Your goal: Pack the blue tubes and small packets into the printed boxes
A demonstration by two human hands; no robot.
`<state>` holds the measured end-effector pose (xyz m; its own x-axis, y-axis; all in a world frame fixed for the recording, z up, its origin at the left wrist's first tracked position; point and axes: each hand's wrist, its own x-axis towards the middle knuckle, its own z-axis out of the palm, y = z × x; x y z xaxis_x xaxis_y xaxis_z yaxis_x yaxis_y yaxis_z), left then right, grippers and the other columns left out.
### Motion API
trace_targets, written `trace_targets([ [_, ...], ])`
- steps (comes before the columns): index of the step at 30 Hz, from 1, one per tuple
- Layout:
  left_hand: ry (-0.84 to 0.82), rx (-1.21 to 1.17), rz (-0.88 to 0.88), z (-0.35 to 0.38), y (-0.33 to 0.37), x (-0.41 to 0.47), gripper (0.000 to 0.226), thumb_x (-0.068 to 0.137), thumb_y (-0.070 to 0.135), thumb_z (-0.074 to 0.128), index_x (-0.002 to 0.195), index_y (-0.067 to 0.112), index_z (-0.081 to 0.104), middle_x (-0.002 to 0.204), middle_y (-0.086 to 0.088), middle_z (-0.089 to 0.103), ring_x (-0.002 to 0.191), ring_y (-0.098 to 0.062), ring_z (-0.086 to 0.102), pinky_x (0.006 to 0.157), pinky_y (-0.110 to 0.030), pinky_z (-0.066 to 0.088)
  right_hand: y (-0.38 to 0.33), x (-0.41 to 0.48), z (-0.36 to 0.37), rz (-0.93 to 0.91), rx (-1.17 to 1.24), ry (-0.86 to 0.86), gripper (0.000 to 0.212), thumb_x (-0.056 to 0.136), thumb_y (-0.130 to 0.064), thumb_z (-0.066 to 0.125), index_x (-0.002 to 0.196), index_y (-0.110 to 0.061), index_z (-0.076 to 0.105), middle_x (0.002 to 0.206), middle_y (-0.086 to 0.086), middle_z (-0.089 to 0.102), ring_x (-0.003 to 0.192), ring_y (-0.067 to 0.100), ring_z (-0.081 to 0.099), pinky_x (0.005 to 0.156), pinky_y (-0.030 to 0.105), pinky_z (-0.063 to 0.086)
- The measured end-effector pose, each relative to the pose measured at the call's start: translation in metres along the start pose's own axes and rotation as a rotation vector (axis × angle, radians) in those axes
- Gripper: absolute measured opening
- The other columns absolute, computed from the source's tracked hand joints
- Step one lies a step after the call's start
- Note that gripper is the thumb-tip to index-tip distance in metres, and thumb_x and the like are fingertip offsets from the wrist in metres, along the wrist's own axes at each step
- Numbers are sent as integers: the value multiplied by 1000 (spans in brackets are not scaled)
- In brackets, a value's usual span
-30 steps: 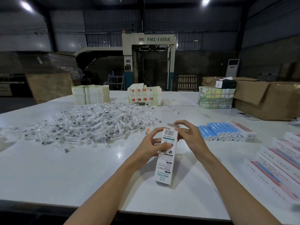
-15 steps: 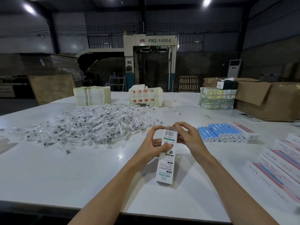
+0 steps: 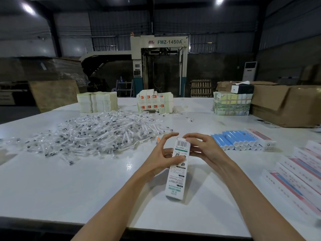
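Bench (image 3: 69, 188): white top, its near edge at the bottom of the view, both forearms reaching in over it.
Printed box (image 3: 177, 180): stands tilted in front of the person, lower end on the bench, barcode end up, held between the two hands.
Left hand (image 3: 161, 157): grips the box at its upper half, thumb across the printed face, other fingers behind, forefinger arched above the top end.
Right hand (image 3: 203, 150): fingers curled onto the box's top end, fingertips at the barcode; whether the flap is tucked in cannot be told.
Finished boxes (image 3: 298, 176): long boxes lying flat in rows along the bench's right edge.
Blue tubes (image 3: 234, 138): a row lying side by side to the right of the hands, white caps toward the person, a closed box (image 3: 262, 138) just beside them.
Small packets (image 3: 97, 134): a wide loose heap of clear sachets on the left, past the hands.
Flat cartons (image 3: 154, 101): bundled stacks along the far edge.
Cardboard carton (image 3: 286, 105): brown, far right corner.
Machine (image 3: 159, 66): beyond the bench, marked FMZ-1450A.
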<state>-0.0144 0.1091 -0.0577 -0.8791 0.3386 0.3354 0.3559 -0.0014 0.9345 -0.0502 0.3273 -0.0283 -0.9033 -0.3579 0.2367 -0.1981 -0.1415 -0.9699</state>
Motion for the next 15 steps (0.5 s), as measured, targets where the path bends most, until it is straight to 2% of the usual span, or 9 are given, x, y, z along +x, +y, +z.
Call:
trace_targets([
  [5,-16,8,-17,0,0,0,74,92,26,86,151,50,48,118,-11,80,102,-25,79,78,-35,63,-3,-3,-3,22,26,-28,21,97,-20,72,114,-10,79,115,20,76,110,35,74,89,38,62],
  [9,1,0,-44,2,-2,1,67,89,28,88,145,44,54,116,-14,79,102,-25,78,76,-36,64,-4,-4,-2,34,22,-40,21,95,-17,73,108,-2,80,113,22,76,109,35,74,93,39,61],
  [12,5,10,-45,3,-2,1,63,88,26,88,141,43,58,115,-13,79,101,-22,78,74,-34,63,-2,-3,3,73,15,25,17,95,-14,71,99,-2,82,108,21,77,105,33,75,87,35,61],
  [15,2,-9,-48,3,-2,1,67,90,21,88,143,45,54,117,-13,80,100,-26,79,74,-34,64,-1,-2,5,95,31,43,18,96,-15,73,103,0,80,107,21,77,102,32,76,83,31,61],
])
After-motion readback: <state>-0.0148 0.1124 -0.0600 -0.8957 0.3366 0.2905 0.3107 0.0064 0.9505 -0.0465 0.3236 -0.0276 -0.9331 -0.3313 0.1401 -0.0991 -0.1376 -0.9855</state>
